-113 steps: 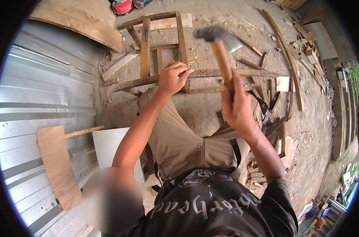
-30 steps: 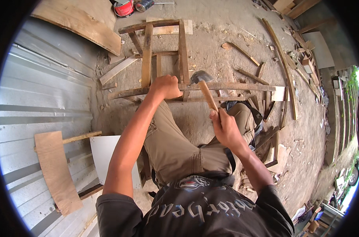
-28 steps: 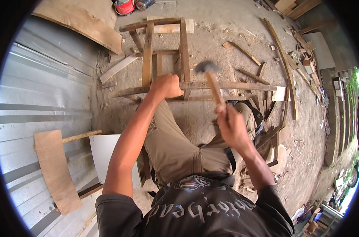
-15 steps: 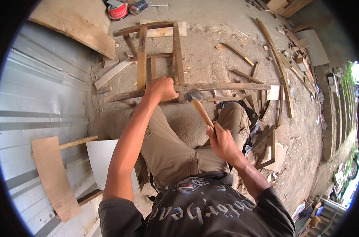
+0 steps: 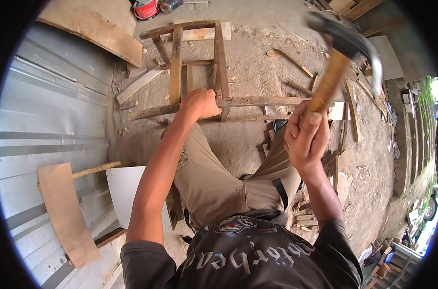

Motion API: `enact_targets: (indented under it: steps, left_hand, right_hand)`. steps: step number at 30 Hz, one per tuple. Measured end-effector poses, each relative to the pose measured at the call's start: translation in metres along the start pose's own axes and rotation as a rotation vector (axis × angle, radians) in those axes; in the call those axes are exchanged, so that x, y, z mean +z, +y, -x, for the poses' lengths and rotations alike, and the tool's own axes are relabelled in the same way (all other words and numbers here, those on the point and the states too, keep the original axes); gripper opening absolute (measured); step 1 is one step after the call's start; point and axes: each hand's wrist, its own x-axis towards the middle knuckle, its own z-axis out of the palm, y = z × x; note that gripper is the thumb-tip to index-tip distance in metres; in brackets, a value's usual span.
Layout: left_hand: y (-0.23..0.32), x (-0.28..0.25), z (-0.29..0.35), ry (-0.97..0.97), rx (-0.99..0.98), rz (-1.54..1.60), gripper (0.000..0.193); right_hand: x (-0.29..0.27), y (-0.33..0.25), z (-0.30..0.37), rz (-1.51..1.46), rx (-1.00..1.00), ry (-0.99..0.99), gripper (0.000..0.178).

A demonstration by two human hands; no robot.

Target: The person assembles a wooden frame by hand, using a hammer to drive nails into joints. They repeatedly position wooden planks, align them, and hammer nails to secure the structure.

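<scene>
In front of me a rough wooden frame [image 5: 176, 67] of nailed strips lies across the ground, with a long rail [image 5: 262, 101] running left to right just past my knees. My left hand [image 5: 199, 103] is closed around that rail near the place where the uprights meet it. What its fingertips pinch, if anything besides the wood, is hidden. My right hand [image 5: 308, 135] grips the wooden handle of a claw hammer [image 5: 330, 79]. The hammer is raised above and to the right of the rail, its dark metal head slightly blurred by motion.
Corrugated metal sheeting [image 5: 60, 106] walls the left side, with a plywood strip [image 5: 67, 214] and a white panel [image 5: 127, 192] against it. A large board [image 5: 91, 31] leans at the far left near a red bucket [image 5: 145, 9]. Scrap wood [image 5: 296, 62] litters the ground to the right.
My right hand has swung the hammer up and to the right, away from the rail. My left hand remains on the rail. My right knee has shifted inward.
</scene>
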Motion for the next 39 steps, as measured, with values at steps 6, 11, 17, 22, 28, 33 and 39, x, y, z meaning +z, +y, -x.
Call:
enact_targets:
  steps: [6, 11, 17, 22, 28, 33, 39]
  left_hand:
    - [-0.001, 0.003, -0.006, 0.07, 0.092, -0.001, 0.047]
    - [0.0, -0.001, 0.001, 0.048, 0.031, 0.01, 0.047]
    - [0.006, -0.001, -0.005, 0.078, 0.037, -0.022, 0.039]
    - [0.007, -0.008, 0.002, -0.018, -0.026, 0.026, 0.049]
    - [0.005, 0.0, -0.007, 0.004, 0.048, 0.005, 0.048]
    - [0.008, -0.008, 0.006, 0.039, -0.006, 0.032, 0.047]
    - [0.007, 0.0, -0.006, 0.021, -0.013, 0.024, 0.042]
  right_hand:
    - [-0.011, 0.065, 0.071, 0.479, 0.296, -0.335, 0.028]
    - [0.002, 0.044, 0.049, 0.34, 0.367, -0.207, 0.027]
    - [0.013, 0.059, 0.064, -0.052, 0.637, -0.347, 0.026]
    - [0.02, 0.005, 0.049, -0.283, 0.388, -0.104, 0.036]
    - [0.021, 0.052, 0.066, -0.11, 0.349, -0.242, 0.048]
    - [0.008, 0.0, 0.051, -0.271, 0.625, -0.312, 0.048]
    - [0.023, 0.031, 0.052, -0.184, 0.146, -0.128, 0.046]
